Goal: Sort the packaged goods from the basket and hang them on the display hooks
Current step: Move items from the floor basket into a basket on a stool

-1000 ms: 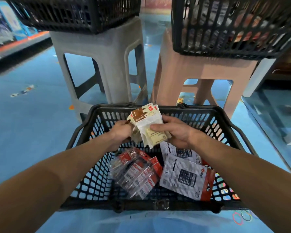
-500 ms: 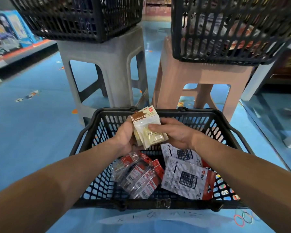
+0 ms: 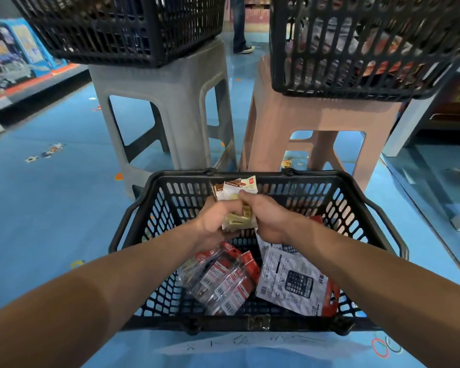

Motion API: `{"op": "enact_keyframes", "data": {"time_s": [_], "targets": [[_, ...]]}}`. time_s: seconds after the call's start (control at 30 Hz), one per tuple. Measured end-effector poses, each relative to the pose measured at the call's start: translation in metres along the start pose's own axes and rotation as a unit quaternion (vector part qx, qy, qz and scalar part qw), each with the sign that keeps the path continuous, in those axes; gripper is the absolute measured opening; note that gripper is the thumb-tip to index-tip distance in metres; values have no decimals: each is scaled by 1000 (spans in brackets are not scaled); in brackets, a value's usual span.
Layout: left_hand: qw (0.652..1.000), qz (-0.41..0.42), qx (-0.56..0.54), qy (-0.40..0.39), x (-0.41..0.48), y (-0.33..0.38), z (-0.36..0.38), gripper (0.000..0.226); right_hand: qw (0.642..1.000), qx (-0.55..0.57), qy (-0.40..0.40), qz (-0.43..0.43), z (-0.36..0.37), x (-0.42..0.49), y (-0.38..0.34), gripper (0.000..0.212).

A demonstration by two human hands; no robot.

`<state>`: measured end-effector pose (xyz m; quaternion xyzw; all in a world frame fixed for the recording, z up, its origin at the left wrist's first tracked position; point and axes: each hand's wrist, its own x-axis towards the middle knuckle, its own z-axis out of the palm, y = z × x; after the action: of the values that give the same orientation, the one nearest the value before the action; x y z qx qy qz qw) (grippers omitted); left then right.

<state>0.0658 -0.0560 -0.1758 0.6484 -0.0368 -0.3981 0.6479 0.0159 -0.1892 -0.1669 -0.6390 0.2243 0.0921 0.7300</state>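
A black plastic basket [image 3: 133, 224] sits on the blue floor right below me. Over its far half, my left hand [image 3: 214, 221] and my right hand [image 3: 266, 219] both grip a small stack of clear packets with brown header cards and cream contents [image 3: 237, 189]. Under the hands, inside the basket, lie several clear packets with red cards [image 3: 223, 282] on the left. White calculator packages [image 3: 292, 282] lie on the right. No display hooks are in view.
A grey stool [image 3: 170, 102] and a pink stool [image 3: 316, 120] stand just beyond the basket, each carrying a black basket [image 3: 122, 30] [image 3: 356, 49] of goods. A low shelf with boxes [image 3: 8, 65] runs at the left. A person's legs [image 3: 239, 25] stand far back.
Both hands closed in on the brown-card packets and squeezed them together; the right hand moved left to meet the left hand. My view tilted up slightly.
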Motion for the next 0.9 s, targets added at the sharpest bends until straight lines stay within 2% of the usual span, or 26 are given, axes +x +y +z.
{"op": "enact_keyframes", "data": {"time_s": [0.07,0.2,0.3,0.33,0.4,0.5,0.6,0.63,0.77,0.9], "targets": [[1000,3,0,-3,1,-1,-1,107,1000,-26,-3,16,2,0,5,39],[999,25,-37,-5,-2,2,3,93,996,18,-87,0,4,-6,2,27],[997,43,-59,10,-1,3,7,92,993,54,-107,-19,7,-5,-2,48],[998,39,-48,14,0,3,6,92,993,55,-106,-20,9,-3,-2,46],[1000,22,-10,5,-4,5,4,90,993,52,-104,-12,10,-3,-1,22],[1000,17,17,-2,-9,7,2,66,993,52,-103,10,7,0,1,24],[999,28,-12,-11,0,8,-7,97,994,44,-102,7,5,-2,-1,35],[999,29,-9,-23,1,11,-10,101,994,37,-105,9,4,-3,-3,38],[996,33,20,-78,-7,27,-17,68,993,4,-114,20,-1,-7,-17,46],[995,18,10,-98,-11,49,-26,58,993,24,-112,5,0,-12,-38,40]]}}
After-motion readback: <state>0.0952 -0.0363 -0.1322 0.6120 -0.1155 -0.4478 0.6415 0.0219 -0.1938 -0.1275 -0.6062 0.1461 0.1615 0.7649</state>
